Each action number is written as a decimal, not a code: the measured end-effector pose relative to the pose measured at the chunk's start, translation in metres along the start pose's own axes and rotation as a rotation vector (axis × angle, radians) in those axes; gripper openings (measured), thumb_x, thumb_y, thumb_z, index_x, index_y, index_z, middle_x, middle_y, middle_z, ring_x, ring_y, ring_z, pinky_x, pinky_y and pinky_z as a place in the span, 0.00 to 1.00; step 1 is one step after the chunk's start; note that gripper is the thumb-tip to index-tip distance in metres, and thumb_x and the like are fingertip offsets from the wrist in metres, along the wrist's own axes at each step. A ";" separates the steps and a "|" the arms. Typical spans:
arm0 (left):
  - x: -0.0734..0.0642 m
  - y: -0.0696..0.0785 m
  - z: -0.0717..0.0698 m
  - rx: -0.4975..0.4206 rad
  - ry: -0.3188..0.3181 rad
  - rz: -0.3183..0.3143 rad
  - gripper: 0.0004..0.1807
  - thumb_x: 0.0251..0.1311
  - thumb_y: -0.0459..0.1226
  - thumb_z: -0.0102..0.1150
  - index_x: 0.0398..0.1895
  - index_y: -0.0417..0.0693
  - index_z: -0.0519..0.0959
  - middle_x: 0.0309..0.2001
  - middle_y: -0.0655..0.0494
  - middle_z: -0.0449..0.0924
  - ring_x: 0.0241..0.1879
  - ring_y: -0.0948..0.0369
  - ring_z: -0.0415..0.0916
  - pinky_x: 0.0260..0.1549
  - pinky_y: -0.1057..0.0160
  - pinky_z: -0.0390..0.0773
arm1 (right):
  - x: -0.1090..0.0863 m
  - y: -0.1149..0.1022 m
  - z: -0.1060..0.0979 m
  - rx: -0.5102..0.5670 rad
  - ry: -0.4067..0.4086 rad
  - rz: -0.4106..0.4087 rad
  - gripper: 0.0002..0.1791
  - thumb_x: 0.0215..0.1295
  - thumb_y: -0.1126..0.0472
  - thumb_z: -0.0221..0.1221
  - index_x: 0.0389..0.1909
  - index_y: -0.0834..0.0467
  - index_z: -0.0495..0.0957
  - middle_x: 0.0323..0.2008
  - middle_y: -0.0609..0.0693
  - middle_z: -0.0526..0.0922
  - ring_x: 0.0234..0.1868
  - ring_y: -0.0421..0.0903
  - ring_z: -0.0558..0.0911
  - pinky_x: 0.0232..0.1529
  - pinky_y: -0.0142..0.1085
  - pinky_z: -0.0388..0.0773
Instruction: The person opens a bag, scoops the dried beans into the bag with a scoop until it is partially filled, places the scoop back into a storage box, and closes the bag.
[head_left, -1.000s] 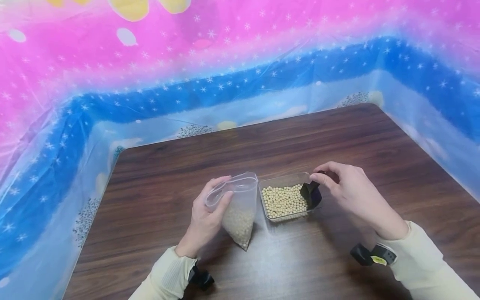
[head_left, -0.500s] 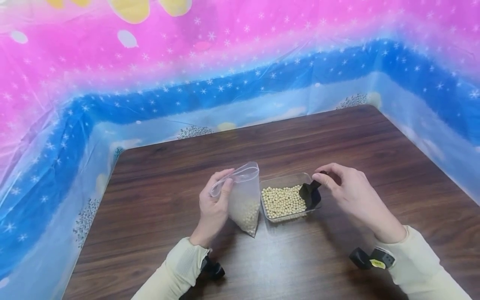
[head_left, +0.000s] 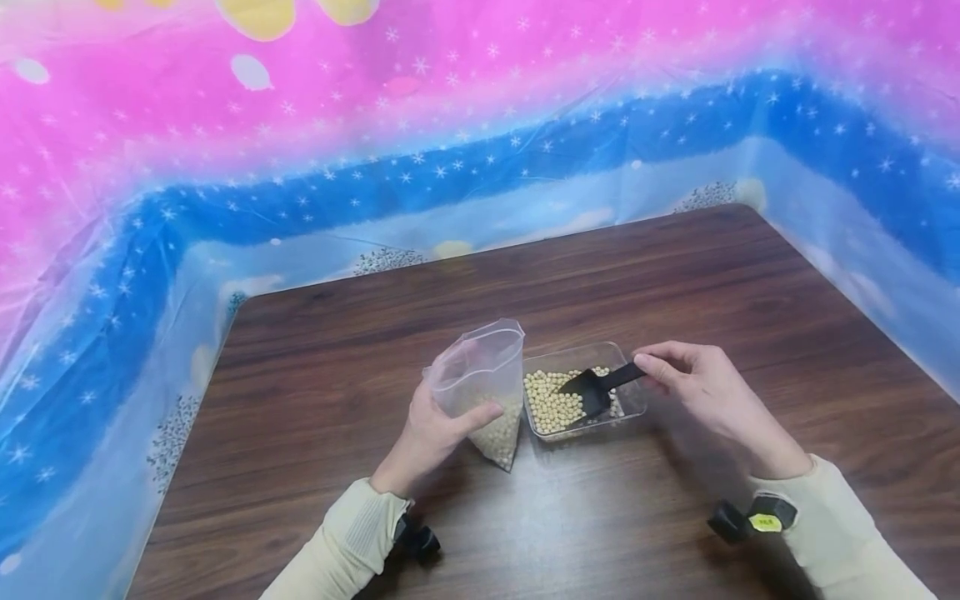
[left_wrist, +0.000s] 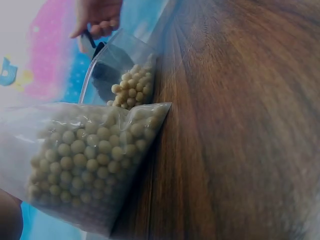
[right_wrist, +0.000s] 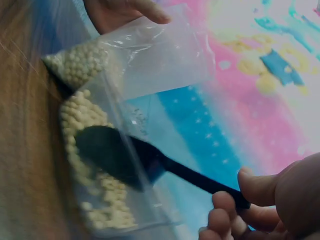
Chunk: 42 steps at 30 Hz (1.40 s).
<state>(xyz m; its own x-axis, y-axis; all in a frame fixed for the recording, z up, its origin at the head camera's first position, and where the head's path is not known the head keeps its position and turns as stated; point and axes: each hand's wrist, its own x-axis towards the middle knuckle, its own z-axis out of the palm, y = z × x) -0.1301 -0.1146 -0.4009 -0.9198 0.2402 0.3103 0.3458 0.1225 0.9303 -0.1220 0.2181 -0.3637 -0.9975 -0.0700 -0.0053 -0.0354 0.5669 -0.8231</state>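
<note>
Centre-right: right hand (head_left: 701, 392) pinches black plastic scoop (head_left: 592, 395); left hand (head_left: 429, 435) grips clear plastic bag (head_left: 487, 379). I'd keep scoop level.

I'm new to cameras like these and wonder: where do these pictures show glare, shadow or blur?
Head view: pale glare on the tabletop in front of the box, soft shadow below the right hand; left wrist view: dim, hazy, tipped sideways, yet beans in the bag distinct; right wrist view: black scoop blurred toward its blade, tabletop streaky.

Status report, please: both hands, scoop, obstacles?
Left hand holds open plastic bag. Right hand grips black scoop among soybeans. Tray wall between scoop and bag.
</note>
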 end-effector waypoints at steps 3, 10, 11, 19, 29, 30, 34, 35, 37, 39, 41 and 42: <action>0.000 -0.002 0.000 0.007 -0.006 0.008 0.39 0.50 0.33 0.73 0.67 0.53 0.68 0.68 0.58 0.65 0.63 0.56 0.64 0.63 0.48 0.63 | 0.001 0.012 0.006 0.093 -0.049 0.044 0.25 0.70 0.47 0.57 0.53 0.64 0.80 0.30 0.56 0.82 0.31 0.42 0.79 0.31 0.33 0.76; 0.000 -0.002 0.001 -0.011 -0.005 0.004 0.34 0.54 0.32 0.70 0.65 0.52 0.69 0.64 0.55 0.69 0.61 0.56 0.68 0.62 0.49 0.66 | 0.003 0.029 0.015 0.324 -0.174 0.057 0.22 0.74 0.55 0.52 0.58 0.68 0.75 0.33 0.62 0.79 0.32 0.40 0.78 0.36 0.34 0.80; 0.000 -0.002 0.001 -0.013 -0.004 -0.002 0.33 0.55 0.33 0.69 0.65 0.52 0.69 0.63 0.56 0.69 0.60 0.56 0.68 0.61 0.49 0.66 | 0.003 0.030 0.015 0.325 -0.173 0.054 0.22 0.74 0.55 0.52 0.57 0.68 0.75 0.32 0.60 0.80 0.31 0.40 0.77 0.36 0.33 0.80; 0.006 -0.001 -0.003 0.008 0.003 0.057 0.27 0.60 0.32 0.64 0.63 0.51 0.72 0.61 0.55 0.73 0.59 0.56 0.69 0.60 0.50 0.68 | 0.007 0.039 0.018 0.374 -0.110 0.106 0.20 0.76 0.59 0.48 0.56 0.71 0.73 0.27 0.48 0.77 0.28 0.37 0.74 0.30 0.31 0.75; 0.003 -0.002 -0.001 -0.027 -0.018 0.008 0.26 0.61 0.34 0.64 0.63 0.52 0.71 0.59 0.53 0.73 0.57 0.55 0.71 0.57 0.51 0.72 | 0.017 0.059 0.011 0.746 -0.158 0.176 0.15 0.76 0.60 0.46 0.54 0.67 0.70 0.31 0.46 0.73 0.31 0.36 0.72 0.32 0.27 0.73; 0.003 -0.002 -0.001 -0.029 -0.020 0.001 0.26 0.61 0.33 0.63 0.63 0.52 0.71 0.59 0.53 0.73 0.57 0.55 0.71 0.57 0.51 0.72 | 0.017 0.059 0.009 0.768 -0.161 0.171 0.15 0.76 0.60 0.47 0.53 0.66 0.71 0.31 0.46 0.72 0.31 0.36 0.72 0.32 0.28 0.73; 0.002 -0.004 0.000 -0.040 -0.028 -0.025 0.27 0.60 0.30 0.63 0.64 0.48 0.70 0.60 0.50 0.73 0.57 0.54 0.72 0.58 0.52 0.72 | 0.015 0.055 0.001 0.860 -0.152 0.148 0.15 0.75 0.59 0.49 0.54 0.65 0.71 0.34 0.47 0.73 0.32 0.37 0.73 0.34 0.28 0.73; 0.002 -0.004 0.000 -0.037 -0.028 -0.028 0.28 0.60 0.30 0.63 0.64 0.47 0.70 0.60 0.50 0.72 0.58 0.54 0.71 0.58 0.52 0.71 | 0.015 0.052 -0.002 0.881 -0.146 0.140 0.15 0.75 0.58 0.50 0.54 0.65 0.72 0.36 0.48 0.74 0.32 0.37 0.73 0.34 0.28 0.73; 0.002 -0.003 0.000 -0.026 -0.029 -0.030 0.28 0.59 0.28 0.63 0.64 0.44 0.70 0.61 0.48 0.72 0.58 0.53 0.71 0.59 0.51 0.70 | 0.015 0.044 -0.007 0.926 -0.135 0.122 0.15 0.74 0.58 0.51 0.53 0.63 0.74 0.37 0.48 0.74 0.33 0.37 0.73 0.35 0.28 0.73; 0.002 0.002 -0.001 -0.010 -0.032 -0.029 0.28 0.58 0.27 0.63 0.63 0.41 0.69 0.60 0.46 0.72 0.59 0.52 0.71 0.59 0.51 0.69 | 0.015 0.034 -0.012 0.964 -0.121 0.096 0.14 0.73 0.58 0.53 0.51 0.62 0.76 0.38 0.49 0.74 0.33 0.38 0.73 0.35 0.28 0.73; 0.001 0.011 -0.001 0.003 -0.036 -0.033 0.28 0.58 0.27 0.63 0.62 0.38 0.69 0.60 0.45 0.73 0.59 0.52 0.71 0.60 0.51 0.69 | 0.016 0.021 -0.015 0.995 -0.110 0.060 0.13 0.73 0.57 0.53 0.50 0.62 0.77 0.37 0.49 0.74 0.33 0.38 0.72 0.35 0.28 0.74; 0.001 0.016 0.000 0.007 -0.038 -0.035 0.27 0.58 0.27 0.64 0.62 0.37 0.69 0.59 0.44 0.73 0.59 0.52 0.71 0.60 0.50 0.69 | 0.016 0.014 -0.017 1.011 -0.107 0.041 0.13 0.72 0.58 0.54 0.49 0.62 0.78 0.36 0.49 0.74 0.33 0.39 0.72 0.35 0.28 0.73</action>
<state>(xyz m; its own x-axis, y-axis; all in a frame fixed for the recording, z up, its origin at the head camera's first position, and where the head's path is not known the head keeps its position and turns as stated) -0.1257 -0.1129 -0.3859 -0.9236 0.2721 0.2701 0.3152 0.1380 0.9389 -0.1399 0.2387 -0.3662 -0.9844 -0.1674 -0.0547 0.1163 -0.3850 -0.9155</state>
